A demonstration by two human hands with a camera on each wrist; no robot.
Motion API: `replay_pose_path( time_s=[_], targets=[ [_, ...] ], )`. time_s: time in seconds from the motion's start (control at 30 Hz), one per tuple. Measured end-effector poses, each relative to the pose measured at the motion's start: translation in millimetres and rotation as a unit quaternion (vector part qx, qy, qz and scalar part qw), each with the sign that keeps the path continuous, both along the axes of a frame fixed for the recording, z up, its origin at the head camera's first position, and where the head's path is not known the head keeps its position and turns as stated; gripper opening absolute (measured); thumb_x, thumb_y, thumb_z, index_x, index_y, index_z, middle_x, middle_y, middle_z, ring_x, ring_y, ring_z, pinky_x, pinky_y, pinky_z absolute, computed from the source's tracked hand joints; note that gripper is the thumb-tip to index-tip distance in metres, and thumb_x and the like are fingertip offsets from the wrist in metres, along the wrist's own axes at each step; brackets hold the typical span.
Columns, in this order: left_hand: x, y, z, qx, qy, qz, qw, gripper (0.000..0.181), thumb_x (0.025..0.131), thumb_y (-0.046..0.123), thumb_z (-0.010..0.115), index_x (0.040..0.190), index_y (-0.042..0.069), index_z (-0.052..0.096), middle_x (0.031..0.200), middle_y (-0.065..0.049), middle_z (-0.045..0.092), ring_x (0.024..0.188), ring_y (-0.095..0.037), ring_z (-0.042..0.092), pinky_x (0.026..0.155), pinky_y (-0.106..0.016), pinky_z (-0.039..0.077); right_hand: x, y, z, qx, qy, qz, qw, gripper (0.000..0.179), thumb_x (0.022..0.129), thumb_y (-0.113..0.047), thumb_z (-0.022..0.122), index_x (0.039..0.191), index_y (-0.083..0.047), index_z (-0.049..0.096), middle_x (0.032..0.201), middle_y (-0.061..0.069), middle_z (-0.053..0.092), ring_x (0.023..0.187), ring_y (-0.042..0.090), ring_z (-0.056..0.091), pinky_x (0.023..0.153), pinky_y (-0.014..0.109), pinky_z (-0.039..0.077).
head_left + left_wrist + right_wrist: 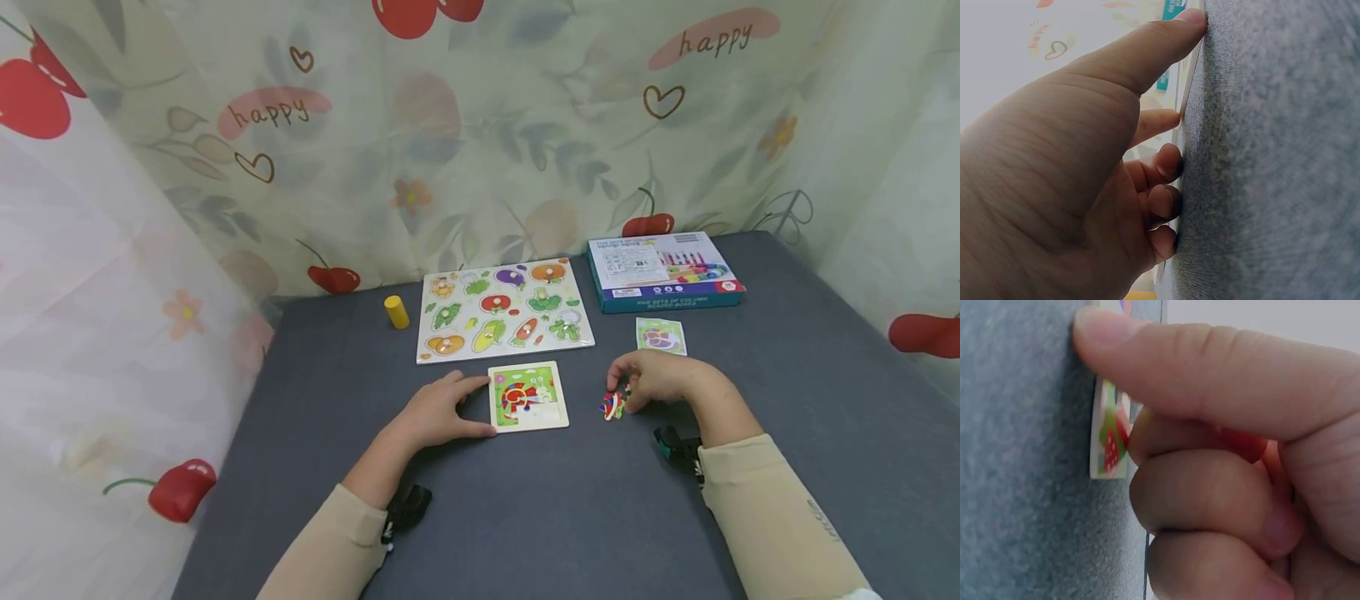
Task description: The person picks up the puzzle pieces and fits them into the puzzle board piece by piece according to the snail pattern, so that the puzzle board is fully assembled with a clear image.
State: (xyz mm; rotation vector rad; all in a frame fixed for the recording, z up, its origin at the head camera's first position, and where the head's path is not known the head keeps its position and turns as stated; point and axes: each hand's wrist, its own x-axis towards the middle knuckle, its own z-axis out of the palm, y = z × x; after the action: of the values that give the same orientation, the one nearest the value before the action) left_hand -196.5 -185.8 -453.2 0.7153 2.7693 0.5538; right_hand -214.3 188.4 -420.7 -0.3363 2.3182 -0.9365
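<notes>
A small square wooden puzzle board [557, 414] with a red-and-green picture lies on the table, its lower right part showing pale bare wood. My left hand [438, 412] touches its left side, index finger at the upper corner and thumb at the lower one. To the right, my right hand [654, 377] has thumb and index finger at a small cluster of colourful puzzle pieces [611, 406], pinching at them. In the right wrist view the other fingers are curled, and a strawberry print [1111, 447] shows past the thumb.
Behind the puzzle stands a larger vegetable peg board [510, 333] lying flat, with a yellow cylinder [397, 312] to its left. A boxed toy set [663, 271] lies at the back right. A small picture card [662, 335] lies just beyond my right hand.
</notes>
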Motion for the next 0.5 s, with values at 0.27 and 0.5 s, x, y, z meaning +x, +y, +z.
replay_pose_path(
  time_s=[0.27,0.5],
  targets=[
    [0.8,0.8,0.3,-0.003,-0.001,0.004,1.0,0.086,0.081,0.065,0.078,0.154,0.028,0.05,0.097,0.003,0.048,0.083,-0.017,0.048,0.07,-0.035,0.037,-2.5,-0.6,-4.2,-0.002,0.023,0.003,0.9997,0.027,0.081,0.0,0.079,0.105,-0.007,0.069,0.067,0.002,0.053,0.06,0.016,0.048,0.059,0.031,0.035],
    [1.0,0.7,1.2,-0.003,-0.003,0.004,1.0,0.086,0.081,0.065,0.078,0.154,0.029,0.05,0.097,0.003,0.048,0.082,-0.017,0.048,0.07,-0.035,0.037,-3.8,-5.1,-6.6,0.019,0.064,-0.005,0.9978,0.02,0.083,-0.015,0.084,0.095,-0.009,0.07,0.065,0.001,0.053,0.058,0.015,0.048,0.057,0.032,0.036]
  ],
)
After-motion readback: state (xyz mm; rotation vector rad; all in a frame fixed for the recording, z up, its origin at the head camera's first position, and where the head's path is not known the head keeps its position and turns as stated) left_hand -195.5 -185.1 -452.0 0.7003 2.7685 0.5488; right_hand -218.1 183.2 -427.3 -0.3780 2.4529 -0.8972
